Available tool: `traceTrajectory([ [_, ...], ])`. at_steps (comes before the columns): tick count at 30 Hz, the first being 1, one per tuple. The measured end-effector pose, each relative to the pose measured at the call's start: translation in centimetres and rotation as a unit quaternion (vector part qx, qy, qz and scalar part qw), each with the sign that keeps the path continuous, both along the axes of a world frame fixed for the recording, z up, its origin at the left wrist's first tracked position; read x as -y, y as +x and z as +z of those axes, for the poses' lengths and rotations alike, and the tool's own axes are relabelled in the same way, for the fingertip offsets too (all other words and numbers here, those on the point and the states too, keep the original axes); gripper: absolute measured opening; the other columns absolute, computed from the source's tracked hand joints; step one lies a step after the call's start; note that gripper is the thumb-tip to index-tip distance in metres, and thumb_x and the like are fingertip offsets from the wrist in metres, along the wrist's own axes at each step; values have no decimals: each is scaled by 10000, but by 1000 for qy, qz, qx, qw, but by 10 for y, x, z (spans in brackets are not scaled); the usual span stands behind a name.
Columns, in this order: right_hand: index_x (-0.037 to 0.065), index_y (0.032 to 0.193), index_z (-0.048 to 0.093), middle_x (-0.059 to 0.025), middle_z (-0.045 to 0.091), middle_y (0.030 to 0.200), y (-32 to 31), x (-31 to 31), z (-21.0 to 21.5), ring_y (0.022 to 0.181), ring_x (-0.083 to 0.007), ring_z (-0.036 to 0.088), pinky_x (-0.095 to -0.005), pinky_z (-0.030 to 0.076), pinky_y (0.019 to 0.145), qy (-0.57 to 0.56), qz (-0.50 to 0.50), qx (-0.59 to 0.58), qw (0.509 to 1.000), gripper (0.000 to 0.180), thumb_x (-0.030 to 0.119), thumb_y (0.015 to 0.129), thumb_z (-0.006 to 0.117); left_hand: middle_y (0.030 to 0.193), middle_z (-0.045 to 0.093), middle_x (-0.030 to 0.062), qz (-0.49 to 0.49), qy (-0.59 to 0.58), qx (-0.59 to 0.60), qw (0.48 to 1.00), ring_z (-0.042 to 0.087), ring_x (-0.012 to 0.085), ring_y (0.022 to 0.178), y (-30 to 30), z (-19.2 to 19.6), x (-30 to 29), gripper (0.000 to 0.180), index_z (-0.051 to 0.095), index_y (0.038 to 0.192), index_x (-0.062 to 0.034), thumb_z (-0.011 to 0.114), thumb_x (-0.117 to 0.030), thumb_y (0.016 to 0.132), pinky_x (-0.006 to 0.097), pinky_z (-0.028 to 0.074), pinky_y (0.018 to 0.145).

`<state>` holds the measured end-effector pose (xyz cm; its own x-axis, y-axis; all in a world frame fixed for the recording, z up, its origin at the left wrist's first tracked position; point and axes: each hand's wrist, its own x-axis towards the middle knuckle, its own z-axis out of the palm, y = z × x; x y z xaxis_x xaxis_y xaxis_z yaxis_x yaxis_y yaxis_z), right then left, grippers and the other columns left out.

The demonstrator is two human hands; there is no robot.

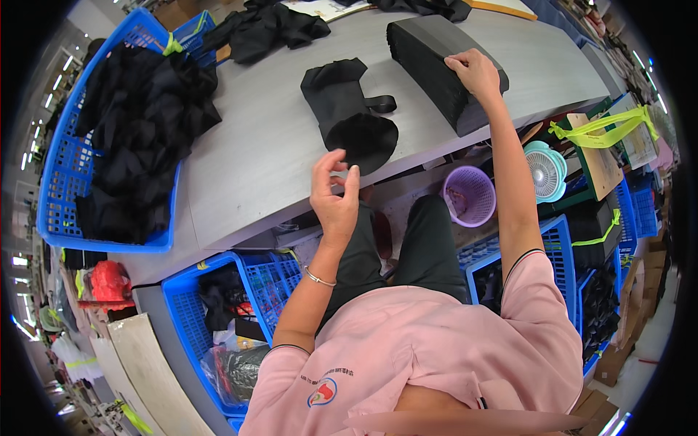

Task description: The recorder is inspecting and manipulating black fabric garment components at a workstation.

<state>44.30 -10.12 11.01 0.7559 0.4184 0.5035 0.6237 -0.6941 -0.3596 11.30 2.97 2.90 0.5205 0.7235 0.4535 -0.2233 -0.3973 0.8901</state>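
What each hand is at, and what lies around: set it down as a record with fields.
Left hand: open, beside the round end of a black fabric piece; contact unclear
Right hand: fingertips at the black stack; grip unclear
Work surface: grey table
Left side: blue basket heaped with black fabric
Beyond the near edge, right: purple basket, teal fan

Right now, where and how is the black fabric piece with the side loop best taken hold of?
Probably by the rim of its rounded end, pinched from the person's side with the left grip, close beside it. That end of the black fabric piece lies nearest the person on the table; the loop juts right, so pulling there would likely twist the piece.
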Motion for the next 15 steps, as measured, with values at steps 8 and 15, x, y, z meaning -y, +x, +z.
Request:
traceTrajectory([
  [8,67,776,663,-71,639,851,-43,-7,-5,833,-279,641,-424,535,707,-35,11,257,966,179,208,883,639,1117,666,58,-291,-334,-48,895,635,111,939,5,-5,37,287,655,1187,-2,674,-162,949,245,523,760],
  [15,28,940,611,-130,646,1054,-247,43,-31,910,-303,655,-375,537,744,-6,128,87,988,64,83,910,617,1476,446,117,-431,-495,13,754,427,256,1359,16,-28,59,904,374,1480,-38,460,-727,901,420,352,1115],
])
